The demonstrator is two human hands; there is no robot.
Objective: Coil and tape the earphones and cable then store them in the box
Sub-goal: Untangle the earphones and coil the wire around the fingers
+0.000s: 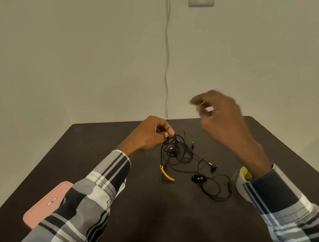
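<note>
Pink plastic flat box (49, 203) waits closed by your left sleeve, white tape roll (241, 181) by your right, both handy for later. On the dark worktop (148, 215), your left hand (148, 135) pinches the tangled black earphone cable (176, 151) to lift it. Your right hand (222, 115) hovers beyond, blurred; its grip can't be judged.

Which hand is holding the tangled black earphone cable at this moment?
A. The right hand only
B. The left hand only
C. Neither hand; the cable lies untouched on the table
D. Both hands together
B. The left hand pinches the top of the tangled black earphone cable, while the right hand is raised above the table, blurred, apart from the cable.
</note>
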